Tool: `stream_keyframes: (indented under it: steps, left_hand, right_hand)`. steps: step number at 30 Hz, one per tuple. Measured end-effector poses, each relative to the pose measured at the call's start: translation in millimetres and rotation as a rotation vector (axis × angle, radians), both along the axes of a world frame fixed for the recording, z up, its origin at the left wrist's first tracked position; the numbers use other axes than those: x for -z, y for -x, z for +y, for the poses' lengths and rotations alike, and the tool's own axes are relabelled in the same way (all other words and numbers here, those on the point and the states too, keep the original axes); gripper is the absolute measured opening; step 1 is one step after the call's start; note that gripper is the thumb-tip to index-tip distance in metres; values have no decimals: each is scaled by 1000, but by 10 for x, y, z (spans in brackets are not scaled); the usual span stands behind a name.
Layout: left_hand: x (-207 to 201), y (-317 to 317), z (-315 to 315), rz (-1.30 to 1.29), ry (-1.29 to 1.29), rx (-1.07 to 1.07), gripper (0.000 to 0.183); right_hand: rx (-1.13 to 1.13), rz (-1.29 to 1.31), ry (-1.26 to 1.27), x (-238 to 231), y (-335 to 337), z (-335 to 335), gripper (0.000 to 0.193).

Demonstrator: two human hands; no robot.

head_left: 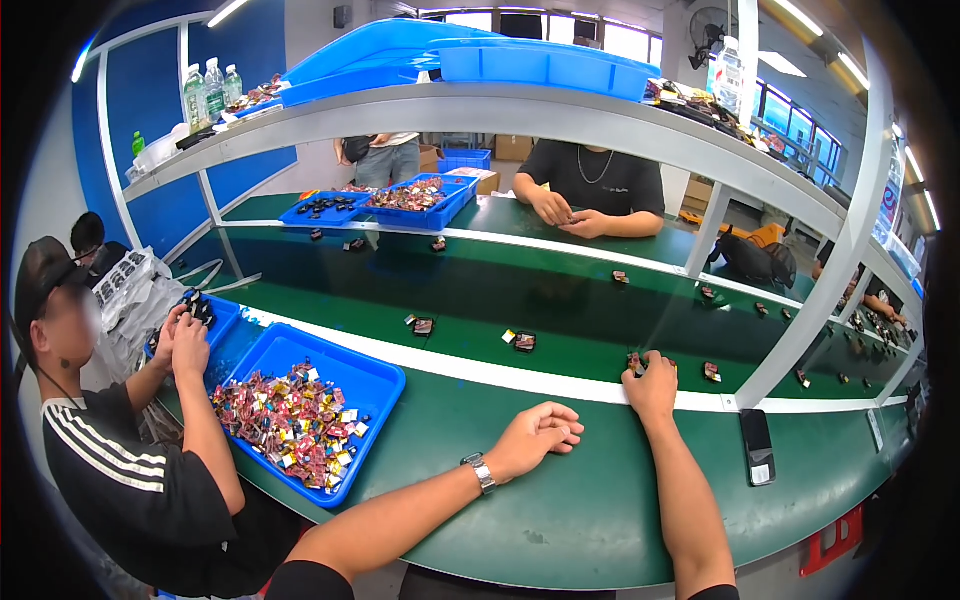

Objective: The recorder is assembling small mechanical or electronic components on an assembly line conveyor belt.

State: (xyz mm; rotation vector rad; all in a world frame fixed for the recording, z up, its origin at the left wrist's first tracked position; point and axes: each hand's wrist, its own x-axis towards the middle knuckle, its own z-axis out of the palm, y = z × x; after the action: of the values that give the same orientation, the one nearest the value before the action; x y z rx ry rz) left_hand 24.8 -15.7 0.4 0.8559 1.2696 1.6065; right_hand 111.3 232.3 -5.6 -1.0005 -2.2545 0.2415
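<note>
My right hand (652, 385) reaches across the white strip (480, 370) at the belt's near edge. Its fingers and thumb close round a small dark and reddish part (635, 364), mostly covered by the fingertips. Over the near green worktop (560, 520) is my left hand (535, 440), with a metal watch (480, 472) at the wrist. Its fingers are loosely bent and apart, and nothing shows in them. Similar small parts lie along the green belt, one (711, 372) just right of my right hand and another (524, 342) to its left.
Left of my arm, a blue tray (385, 385) holds a heap of small red, white and yellow pieces. A co-worker (130, 470) sits beside it; another person (600, 180) works across the belt. A black phone (757, 447) lies near a slanted metal post (815, 270). An overhead shelf (500, 105) carries blue trays.
</note>
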Motion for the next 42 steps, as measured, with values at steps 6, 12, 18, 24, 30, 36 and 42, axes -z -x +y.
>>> stream_keyframes:
  steps: [6, 12, 18, 24, 30, 36, 42]
  left_hand:
    - [-24, -16, 1, -28, -7, -15, 26]
    - [-72, 26, -55, -109, 70, -102, 29]
    - [-6, 177, -80, -165, 89, 285, 31]
    - [-76, 190, -100, -197, 70, 149, 28]
    - [-136, 62, -88, -70, 33, 25, 34]
    - [-198, 47, -94, 141, 69, -8, 35]
    - [-171, 109, -111, -4, 71, 5, 38]
  right_hand:
    - [-20, 137, 45, -65, -80, -55, 31]
    - [-539, 230, 260, -340, -398, -844, 37]
    - [-912, 107, 163, -557, -603, -1291, 45]
    - [-943, 111, 105, -513, -577, -1238, 52]
    - [-819, 160, 3, -412, -581, -1220, 32]
    - [-820, 164, -34, -425, -580, -1245, 26]
    - [-889, 115, -140, -446, -573, -1202, 26]
